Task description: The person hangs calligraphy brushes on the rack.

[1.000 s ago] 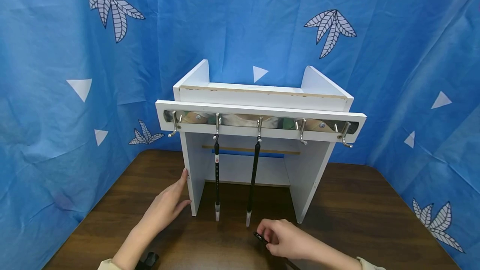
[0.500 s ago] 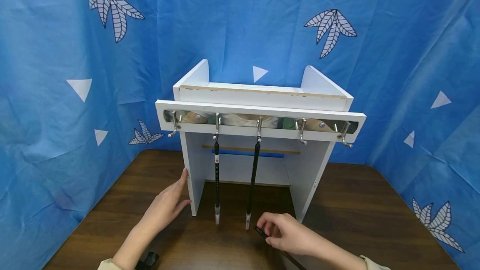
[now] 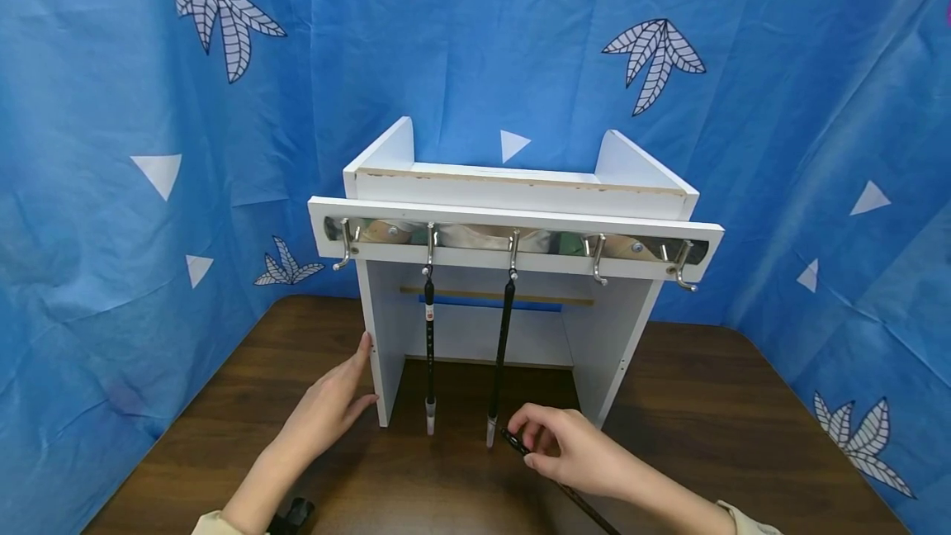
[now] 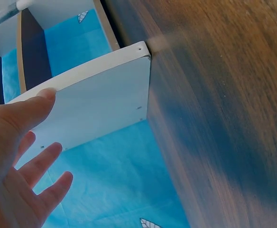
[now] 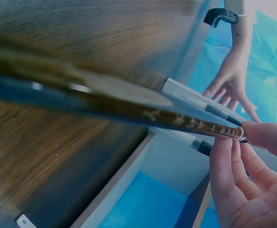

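Observation:
My right hand (image 3: 572, 448) pinches the top end of a dark brown calligraphy brush (image 3: 585, 508) between thumb and fingers. In the right wrist view, pale characters mark the shaft of this brush (image 5: 143, 111), which runs off the left edge; its tip is out of sight. My left hand (image 3: 327, 407) rests against the left side panel (image 3: 380, 337) of a white rack, its fingers fairly straight. The left wrist view shows the thumb on the panel's front edge. Two black brushes with clear caps, the left brush (image 3: 430, 353) and the right brush (image 3: 503, 345), hang from hooks.
Across the rack's front runs a white hook rail (image 3: 520, 213) with several metal hooks; the fourth hook (image 3: 600, 258) and both outer ones carry nothing. The rack stands on a brown wooden table (image 3: 706, 411). A blue patterned cloth (image 3: 475, 48) hangs behind.
My right hand has risen a little, away from me, bringing the brown brush with it, so more of the shaft shows. The hanging brushes shift very slightly. My left hand stays put.

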The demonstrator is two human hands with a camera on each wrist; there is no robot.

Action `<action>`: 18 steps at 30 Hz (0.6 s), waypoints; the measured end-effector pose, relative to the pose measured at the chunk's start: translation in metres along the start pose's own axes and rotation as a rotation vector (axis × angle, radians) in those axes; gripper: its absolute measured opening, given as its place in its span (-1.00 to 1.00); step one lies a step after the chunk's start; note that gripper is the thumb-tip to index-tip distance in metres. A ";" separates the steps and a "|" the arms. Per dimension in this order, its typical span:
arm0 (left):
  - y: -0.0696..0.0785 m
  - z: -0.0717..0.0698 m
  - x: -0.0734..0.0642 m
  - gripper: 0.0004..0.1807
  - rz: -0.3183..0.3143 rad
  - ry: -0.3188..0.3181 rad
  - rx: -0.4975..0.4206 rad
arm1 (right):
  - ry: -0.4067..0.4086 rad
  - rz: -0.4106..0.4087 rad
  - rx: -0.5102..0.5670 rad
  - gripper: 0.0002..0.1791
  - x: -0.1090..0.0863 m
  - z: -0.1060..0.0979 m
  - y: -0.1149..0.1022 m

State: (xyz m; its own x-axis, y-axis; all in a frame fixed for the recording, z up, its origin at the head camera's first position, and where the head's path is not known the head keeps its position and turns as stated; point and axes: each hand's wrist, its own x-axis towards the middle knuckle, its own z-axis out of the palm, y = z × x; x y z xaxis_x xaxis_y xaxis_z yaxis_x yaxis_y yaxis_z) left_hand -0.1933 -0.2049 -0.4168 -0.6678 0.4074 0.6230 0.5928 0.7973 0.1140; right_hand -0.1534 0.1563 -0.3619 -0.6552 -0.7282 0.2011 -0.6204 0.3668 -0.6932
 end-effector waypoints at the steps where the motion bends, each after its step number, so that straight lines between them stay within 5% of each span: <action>1: 0.000 0.000 0.000 0.31 0.001 0.000 0.000 | 0.003 -0.003 -0.004 -0.67 0.000 0.000 -0.001; 18: -0.001 0.001 -0.001 0.31 0.009 0.007 -0.002 | 0.067 -0.031 0.001 -0.68 0.000 -0.011 -0.011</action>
State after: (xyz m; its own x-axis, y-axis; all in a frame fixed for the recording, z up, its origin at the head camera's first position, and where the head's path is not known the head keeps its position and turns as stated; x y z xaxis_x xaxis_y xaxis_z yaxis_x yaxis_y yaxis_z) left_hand -0.1940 -0.2052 -0.4182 -0.6591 0.4116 0.6295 0.6000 0.7924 0.1101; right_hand -0.1515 0.1587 -0.3464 -0.6635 -0.6985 0.2682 -0.6402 0.3444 -0.6867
